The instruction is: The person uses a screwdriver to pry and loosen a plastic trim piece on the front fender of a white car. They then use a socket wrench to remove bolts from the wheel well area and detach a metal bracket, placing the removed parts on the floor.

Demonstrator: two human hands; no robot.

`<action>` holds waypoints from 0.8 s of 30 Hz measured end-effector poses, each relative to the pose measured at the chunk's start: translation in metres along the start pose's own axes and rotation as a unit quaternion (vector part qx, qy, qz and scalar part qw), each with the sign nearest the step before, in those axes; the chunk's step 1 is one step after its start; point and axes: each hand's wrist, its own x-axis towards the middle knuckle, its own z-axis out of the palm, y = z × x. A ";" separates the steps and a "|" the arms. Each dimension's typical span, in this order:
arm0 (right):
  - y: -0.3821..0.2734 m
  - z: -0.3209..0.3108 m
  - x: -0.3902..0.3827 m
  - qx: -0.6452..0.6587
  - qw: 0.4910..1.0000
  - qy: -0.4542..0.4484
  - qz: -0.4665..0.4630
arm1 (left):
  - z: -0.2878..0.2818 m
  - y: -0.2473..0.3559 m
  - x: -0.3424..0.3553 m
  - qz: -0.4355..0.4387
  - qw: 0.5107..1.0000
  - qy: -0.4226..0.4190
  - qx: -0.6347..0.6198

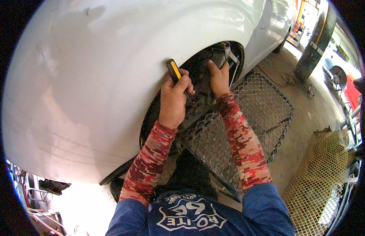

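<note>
My left hand (173, 96) is closed around a black-and-yellow tool handle (173, 70) at the edge of the wheel arch. The handle's upper end sticks out above my fist, and its working end is hidden. Inside the dark wheel well (200, 59) of a white car, my right hand (220, 80) reaches up with thumb and forefinger apart. The other fingers of that hand are hidden. Just beyond it is a light-coloured metal bracket (231, 54) with a thin bar running down. The white fender (100, 90) fills the left side.
A black-framed metal mesh platform (261, 106) stands below the wheel well. Yellowish mesh (318, 169) lies at the lower right. A dark post (314, 49) rises beside the car, with cables (304, 86) on the floor nearby. A red-and-white vehicle (349, 88) is at far right.
</note>
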 end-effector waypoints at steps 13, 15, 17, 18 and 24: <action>0.000 0.001 -0.002 0.023 0.999 -0.016 -0.026 | 0.001 0.013 -0.001 0.060 0.995 0.039 -0.064; 0.004 0.001 0.001 0.040 0.999 -0.008 -0.004 | 0.004 0.011 0.000 0.057 0.995 0.046 -0.066; 0.010 0.001 0.004 0.047 0.999 -0.004 0.004 | 0.007 0.011 -0.001 0.052 0.995 0.056 -0.057; 0.012 0.001 0.005 0.046 0.999 -0.003 0.001 | 0.009 0.012 -0.002 0.055 0.998 0.027 -0.002; 0.016 0.001 0.007 0.050 0.999 -0.014 0.007 | 0.023 0.003 -0.037 0.127 0.943 -0.108 0.289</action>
